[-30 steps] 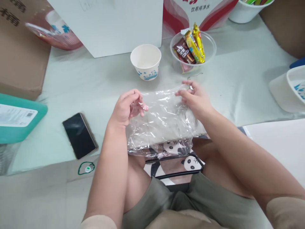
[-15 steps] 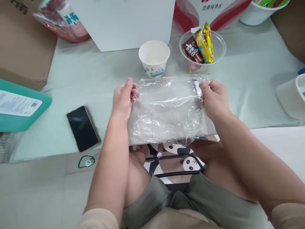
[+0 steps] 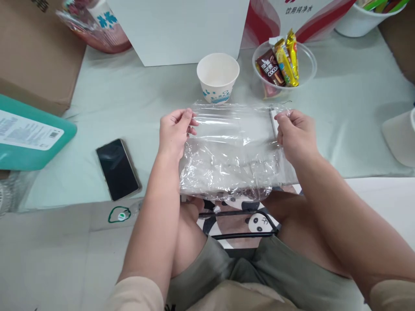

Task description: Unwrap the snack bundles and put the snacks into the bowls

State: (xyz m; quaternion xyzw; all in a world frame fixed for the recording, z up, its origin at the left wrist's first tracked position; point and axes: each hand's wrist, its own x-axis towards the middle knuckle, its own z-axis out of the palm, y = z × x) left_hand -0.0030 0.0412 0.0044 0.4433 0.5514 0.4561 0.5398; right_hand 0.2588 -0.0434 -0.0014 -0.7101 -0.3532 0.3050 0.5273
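A clear plastic bag (image 3: 227, 151) is stretched between my two hands over the table's front edge, its lower part crinkled. My left hand (image 3: 177, 129) pinches the bag's upper left corner between thumb and fingers. At the upper right corner, my right hand (image 3: 298, 131) is closed on the plastic. A narrow white strip (image 3: 274, 121) shows near my right fingers; whether it lies in or under the bag I cannot tell. Just behind the bag stands a white paper cup (image 3: 218, 77) with blue print, upright, its visible inside bare.
Right of the cup, a clear round bowl (image 3: 308, 71) holds wrapped snacks. A black phone (image 3: 119, 169) lies left of my arm, near a green bottle (image 3: 35, 134). A white box (image 3: 181, 30) stands behind. White containers (image 3: 400, 134) sit at right. The tablecloth (image 3: 113, 95) is pale green.
The bag's upper part is pulled flatter and smoother between my hands. My left fingers have shifted slightly along its edge. The whole view has moved a little, so the table things appear further right.
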